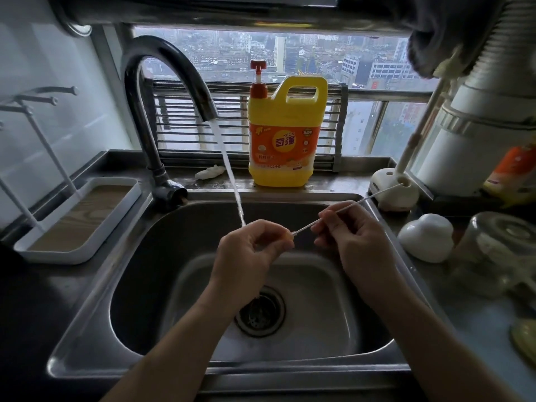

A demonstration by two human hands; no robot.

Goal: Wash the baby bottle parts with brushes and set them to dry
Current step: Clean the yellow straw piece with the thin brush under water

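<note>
Over the steel sink (385, 323) my left hand (249, 250) pinches a small pale orange bottle part (288, 235) under the running water (229, 169). My right hand (348, 236) grips a thin white straw brush (374, 195), whose tip enters the small part. The brush handle slants up to the right. A white drying rack (78, 221) with thin pegs stands at the left. A clear glass bottle (499, 250) stands upside down on the right counter.
A dark curved faucet (162, 91) pours into the sink. A yellow detergent jug (285, 134) stands on the sill behind. A white brush stand (391, 187) with a long-handled brush and a white rounded lid (426, 239) sit at the right.
</note>
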